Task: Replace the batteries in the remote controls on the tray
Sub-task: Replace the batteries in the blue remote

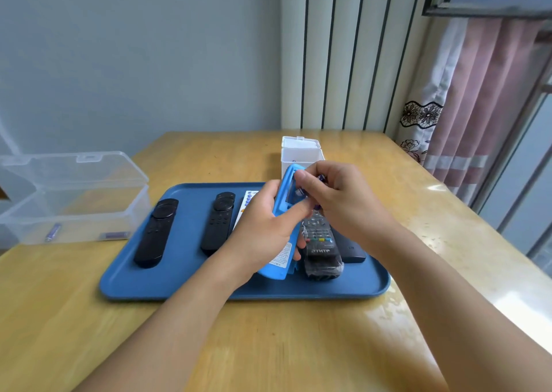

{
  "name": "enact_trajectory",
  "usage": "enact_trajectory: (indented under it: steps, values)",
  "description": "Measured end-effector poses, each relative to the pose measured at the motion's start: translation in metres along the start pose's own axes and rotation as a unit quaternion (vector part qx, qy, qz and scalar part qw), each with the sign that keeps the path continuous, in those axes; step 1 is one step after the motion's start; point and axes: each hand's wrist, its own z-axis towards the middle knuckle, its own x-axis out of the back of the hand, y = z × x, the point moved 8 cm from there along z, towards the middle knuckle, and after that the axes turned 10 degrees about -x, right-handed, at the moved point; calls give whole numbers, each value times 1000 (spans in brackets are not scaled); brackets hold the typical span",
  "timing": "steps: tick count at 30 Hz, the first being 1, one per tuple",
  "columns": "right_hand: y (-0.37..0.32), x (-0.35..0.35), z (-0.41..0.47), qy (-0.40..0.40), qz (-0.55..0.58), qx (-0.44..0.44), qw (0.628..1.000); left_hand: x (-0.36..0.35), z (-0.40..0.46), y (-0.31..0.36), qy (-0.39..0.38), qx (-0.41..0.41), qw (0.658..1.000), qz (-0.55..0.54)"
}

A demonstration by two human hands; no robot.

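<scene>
Currently, a blue-cased remote (pixel 282 227) is gripped by the left hand (pixel 263 230) above the tray (pixel 179 284), while a battery (pixel 300 193) is pinched by the right hand (pixel 334 194) at its open compartment; seating it squarely is probably needed next.

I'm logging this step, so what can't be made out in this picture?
All in the head view:
- Battery compartment of the blue-cased remote: covered by right hand fingers.
- White remote: mostly behind left hand.
- White box contents: hidden by its wall.
- Label print: too small.
</scene>
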Motion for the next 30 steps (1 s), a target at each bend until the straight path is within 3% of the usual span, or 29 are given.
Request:
enact_trajectory:
  steps: [6, 12, 23, 27, 30]
  values:
    - [4, 5, 3, 26, -2, -14, 1000, 0, -2, 0, -7, 7, 1000, 9]
    - [3, 22, -3, 94, 117, -8, 989, -8, -3, 0, -26, 8, 1000, 3]
    - [2, -1, -13, 119, 84, 41, 988, 0, -7, 1, 18, 25, 998, -63]
    - [12, -3, -6, 107, 220, -25, 969, 4, -5, 0, 42, 32, 994, -99]
    - [38, 1, -1, 103, 378, -177, 903, 1, -4, -1, 48, 37, 989, -135]
